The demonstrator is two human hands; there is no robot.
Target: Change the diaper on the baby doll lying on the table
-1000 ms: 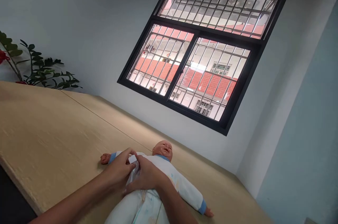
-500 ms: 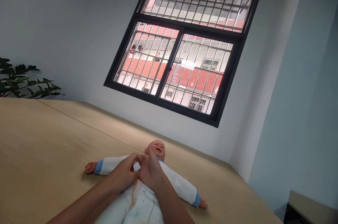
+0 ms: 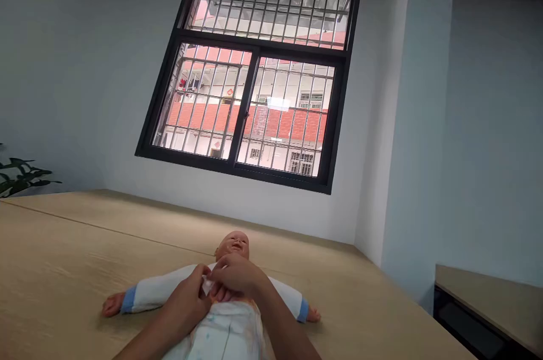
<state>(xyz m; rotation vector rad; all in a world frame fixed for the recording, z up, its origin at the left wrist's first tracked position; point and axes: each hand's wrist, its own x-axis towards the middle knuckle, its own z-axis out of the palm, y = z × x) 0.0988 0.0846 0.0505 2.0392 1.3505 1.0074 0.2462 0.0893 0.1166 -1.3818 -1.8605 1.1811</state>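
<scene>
A baby doll [image 3: 238, 243] lies on its back on the wooden table, arms spread and head away from me. It wears a white top [image 3: 156, 292] with blue cuffs. Over its lower body is white patterned cloth [image 3: 227, 329] with an orange edge. My left hand [image 3: 190, 298] is closed at the doll's chest, fingertips pinching a bit of white fabric [image 3: 207, 285]. Beside it, my right hand [image 3: 237, 278] bends over the upper chest, its fingers curled in on the same spot. The hands hide the neckline and the exact grip.
The wide wooden table [image 3: 63, 258] has a seam running across it. A barred window [image 3: 241, 111] is in the wall behind. Green leaves [image 3: 23, 176] show at the left edge. At lower right stands another wooden surface with a dark front [image 3: 470, 320].
My view has levelled and turned right, so the window and doll sit further left. Both hands stay at the doll's chest; the right has bent further over, its fingers now curled under.
</scene>
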